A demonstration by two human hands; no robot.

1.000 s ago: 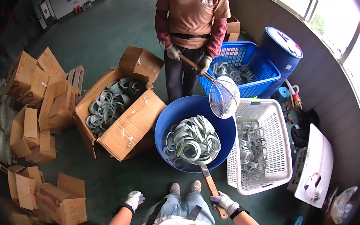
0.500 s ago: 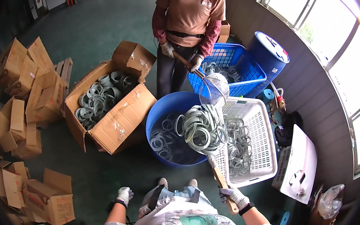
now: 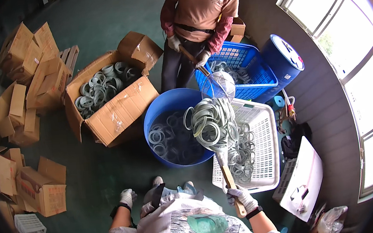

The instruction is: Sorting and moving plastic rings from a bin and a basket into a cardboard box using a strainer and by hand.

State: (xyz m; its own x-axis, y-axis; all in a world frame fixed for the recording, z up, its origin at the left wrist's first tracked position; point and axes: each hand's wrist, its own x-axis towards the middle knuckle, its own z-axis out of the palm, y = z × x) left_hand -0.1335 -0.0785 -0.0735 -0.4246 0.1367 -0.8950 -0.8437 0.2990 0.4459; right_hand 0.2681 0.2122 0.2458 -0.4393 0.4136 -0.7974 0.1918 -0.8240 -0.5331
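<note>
My gloved right hand (image 3: 243,198) grips the wooden handle of a long-handled strainer (image 3: 228,175). Its scoop is hidden under a heap of grey-green rings (image 3: 214,125), held above the right rim of a round blue tub (image 3: 147,120) and the left side of a white slotted basket (image 3: 268,153). More rings lie in the dark liquid inside the tub, and others are in the basket. My gloved left hand (image 3: 128,197) hangs at my side with its fingers curled and nothing seen in it. Across the tub, a co-worker holds an empty-looking mesh strainer (image 3: 218,87) in gloved hands.
A large open carton (image 3: 123,111) of rings stands left of the tub. Behind the white basket are a blue crate (image 3: 259,76) with rings and a blue drum (image 3: 286,57). Opened cartons (image 3: 45,188) line the left; a white panel (image 3: 302,179) leans at right.
The whole view has shifted slightly. Against the tub, my loaded strainer has moved a little right, toward the white basket. My left hand and the co-worker's strainer stay about the same.
</note>
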